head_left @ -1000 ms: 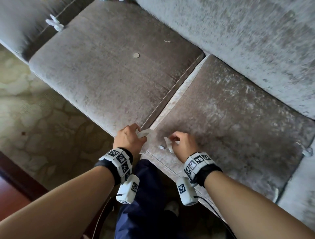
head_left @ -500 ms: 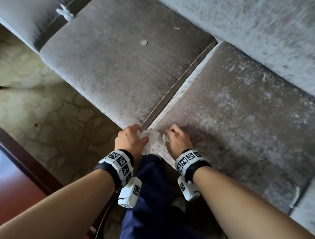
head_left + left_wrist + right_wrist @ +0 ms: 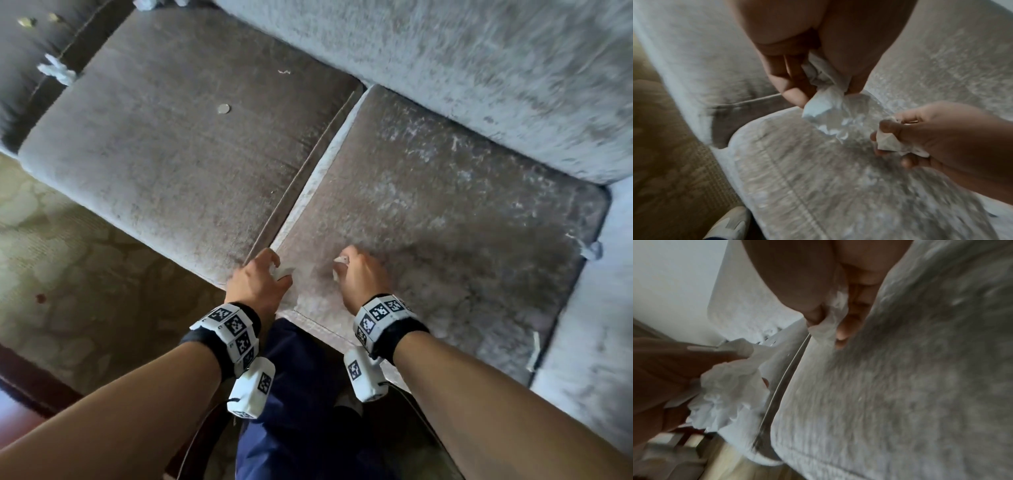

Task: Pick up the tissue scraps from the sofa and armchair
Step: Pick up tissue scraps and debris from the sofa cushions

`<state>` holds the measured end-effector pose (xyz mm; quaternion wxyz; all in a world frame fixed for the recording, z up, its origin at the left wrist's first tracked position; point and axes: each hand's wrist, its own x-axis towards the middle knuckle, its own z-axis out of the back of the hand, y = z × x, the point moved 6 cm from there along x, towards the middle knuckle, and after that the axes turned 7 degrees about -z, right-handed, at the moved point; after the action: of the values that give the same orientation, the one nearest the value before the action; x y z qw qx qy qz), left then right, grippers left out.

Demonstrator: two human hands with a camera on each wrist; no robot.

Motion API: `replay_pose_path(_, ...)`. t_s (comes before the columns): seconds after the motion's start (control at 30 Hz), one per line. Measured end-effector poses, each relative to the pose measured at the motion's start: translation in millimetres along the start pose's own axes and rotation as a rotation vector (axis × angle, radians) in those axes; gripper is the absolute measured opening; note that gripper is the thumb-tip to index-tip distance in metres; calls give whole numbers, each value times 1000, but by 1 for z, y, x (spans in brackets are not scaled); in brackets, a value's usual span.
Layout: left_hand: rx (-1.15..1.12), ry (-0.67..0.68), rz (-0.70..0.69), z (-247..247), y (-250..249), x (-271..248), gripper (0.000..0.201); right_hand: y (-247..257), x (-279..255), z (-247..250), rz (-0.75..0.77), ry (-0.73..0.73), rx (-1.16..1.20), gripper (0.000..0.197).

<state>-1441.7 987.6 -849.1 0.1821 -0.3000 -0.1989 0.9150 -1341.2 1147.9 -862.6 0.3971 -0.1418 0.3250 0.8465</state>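
- The left hand (image 3: 257, 284) curls its fingers tight around a crumpled white bunch of tissue (image 3: 826, 104), so the bits it has picked up do not fall out
- The right hand (image 3: 363, 274) pinches a smaller tissue piece (image 3: 888, 142) between thumb and fingers, just above the right seat cushion (image 3: 445, 222)
- Both hands hang close together near the front edge of the sofa (image 3: 445, 68), right by the gap between the two cushions; I think the small piece is about to go into the bigger bunch, so one hand is free
- More tissue scraps still wait: one scrap (image 3: 56, 70) sits in the crack at the far left of the left seat cushion (image 3: 154, 154), one scrap sits at the right edge (image 3: 591, 250), and a thin strip (image 3: 534, 349) lies near the front right
- A tiny white shred (image 3: 284, 72) lies at the back of the left cushion
- A small round thing (image 3: 223, 109) lies there too; it looks like a coin, not tissue
- The job looks only partly done
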Motion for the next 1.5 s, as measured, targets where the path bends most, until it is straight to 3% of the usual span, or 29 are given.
replay_pose_path(0.1, 8, 64, -106, -7, -51, 7, 26, -40, -3, 35, -126, -33, 145, 25)
replay_pose_path(0.2, -9, 148, -271, -24, -110, 15, 30, -77, -11, 75, -206, -121, 273, 52)
replay_pose_path(0.3, 43, 239, -408, -52, -162, 26, 24, -126, -16, 107, -354, -226, 350, 13)
replay_pose_path(0.47, 117, 342, -560, -94, -243, 41, 18, -207, -29, 160, -516, -430, 354, 19)
replay_pose_path(0.63, 186, 437, -677, -139, -299, 41, 18, -278, -59, 165, -762, -494, 402, 26)
replay_pose_path(0.8, 230, 500, -729, -187, -331, 28, 27, -326, -84, 129, -1000, -350, 524, 52)
replay_pose_path(0.93, 262, 509, -728, -216, -344, 20, 32, -352, -80, 101, -1023, -327, 586, 59)
replay_pose_path(1.13, 332, 498, -707, -248, -363, 18, 38, -358, -67, 106, -1050, -282, 517, 18)
replay_pose_path(1.5, 400, 442, -693, -264, -395, 26, 27, -361, -62, 126, -979, -159, 426, 17)
